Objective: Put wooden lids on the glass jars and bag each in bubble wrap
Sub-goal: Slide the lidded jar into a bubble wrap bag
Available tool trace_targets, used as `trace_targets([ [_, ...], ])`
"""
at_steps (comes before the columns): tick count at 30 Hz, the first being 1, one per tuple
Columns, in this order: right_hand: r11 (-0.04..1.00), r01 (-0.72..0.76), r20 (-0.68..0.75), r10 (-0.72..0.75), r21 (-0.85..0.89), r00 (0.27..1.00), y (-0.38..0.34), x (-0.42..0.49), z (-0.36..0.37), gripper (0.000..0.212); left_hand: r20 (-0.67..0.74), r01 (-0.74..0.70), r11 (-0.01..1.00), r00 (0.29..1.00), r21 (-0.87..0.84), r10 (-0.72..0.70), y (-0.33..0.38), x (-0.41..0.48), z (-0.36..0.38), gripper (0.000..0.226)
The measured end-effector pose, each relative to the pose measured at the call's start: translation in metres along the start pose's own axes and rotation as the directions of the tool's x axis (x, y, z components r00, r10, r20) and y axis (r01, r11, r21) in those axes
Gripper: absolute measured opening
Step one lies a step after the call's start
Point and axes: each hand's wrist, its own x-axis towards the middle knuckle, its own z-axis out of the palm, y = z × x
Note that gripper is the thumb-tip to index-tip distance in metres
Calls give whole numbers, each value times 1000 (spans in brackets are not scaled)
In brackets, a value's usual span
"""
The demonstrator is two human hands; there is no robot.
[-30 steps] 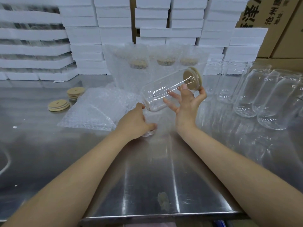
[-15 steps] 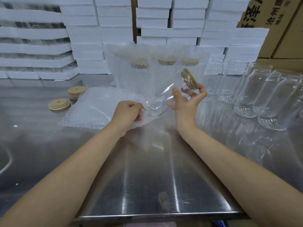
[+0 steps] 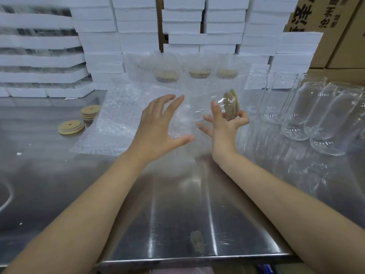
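Observation:
A clear glass jar (image 3: 205, 113) with a wooden lid (image 3: 232, 104) lies tilted in the air above the steel table, lid end to the right. My right hand (image 3: 225, 125) grips it at the lid end, thumb on the glass and fingers behind the lid. The jar's base end is blurred inside a bubble wrap bag (image 3: 183, 123). My left hand (image 3: 158, 125) is spread wide at that end, fingers straight, with the thumb below the bag. Whether it touches the bag I cannot tell.
Two stacks of wooden lids (image 3: 69, 126) lie at the left beside a pile of bubble wrap bags (image 3: 116, 127). Bagged jars (image 3: 199, 73) stand at the back. Several bare glass jars (image 3: 296, 115) crowd the right. White foam boxes (image 3: 98, 42) and cardboard boxes (image 3: 320, 16) wall the back.
My left hand has let go of the bag's edge and spread its fingers wide. The jar has dropped lower and further into the bag, with the lid turned more edge-on.

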Motion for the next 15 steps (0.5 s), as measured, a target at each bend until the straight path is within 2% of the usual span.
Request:
trace_targets([
  [2,999,-54,14,54,7,998,0,-4,3,63,22,-98,986,995,133,96,1,0,0,96],
  [5,990,-120,38,123,-74,992,5,-17,10,65,-43,-161,945,983,284,180,-1,0,-4,93],
  [8,978,-207,25,207,1,978,14,-28,14,69,-89,-256,888,946,381,311,4,-1,-8,83],
  [10,964,-253,49,249,85,967,19,-32,16,66,-113,-348,867,905,357,409,21,-1,-2,63],
  [12,919,-359,140,339,162,930,19,-31,17,56,-78,-418,876,891,242,447,41,0,8,48],
  [14,895,-401,196,364,198,910,18,-25,16,44,-5,-381,913,922,147,386,51,1,11,53],
  [15,925,-352,159,329,146,931,16,-21,14,49,24,-335,932,942,140,335,50,1,9,61],
])
